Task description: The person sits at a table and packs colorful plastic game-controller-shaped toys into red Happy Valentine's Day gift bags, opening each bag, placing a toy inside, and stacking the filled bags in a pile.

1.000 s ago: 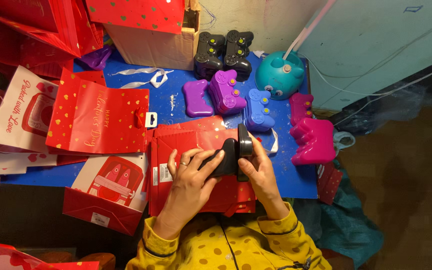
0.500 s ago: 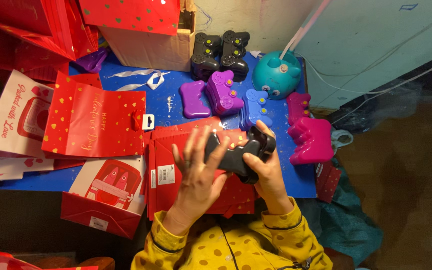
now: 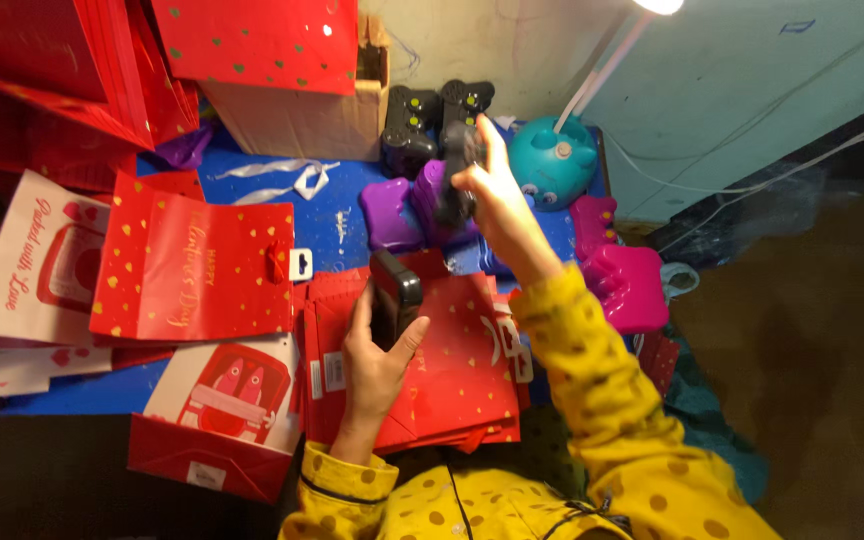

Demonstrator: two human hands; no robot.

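Black plastic is held in both hands: a small dark box (image 3: 395, 295) is clamped in the left hand (image 3: 377, 350) over a red gift bag (image 3: 422, 375), while the right hand (image 3: 497, 195), grip closed on a black game controller (image 3: 455, 170), is stretched toward 12 o'clock. Setting it among the purple controllers (image 3: 392, 215) calls for a free spot. Heart-dotted red bags (image 3: 192, 265) lie at 9 o'clock on the blue worktop (image 3: 337, 225); a cardboard box (image 3: 302, 120) stands at 11.

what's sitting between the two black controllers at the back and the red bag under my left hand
In the head view, purple controller-shaped cases on the blue table lie between the black controllers and the red bag; your right hand reaches over them.
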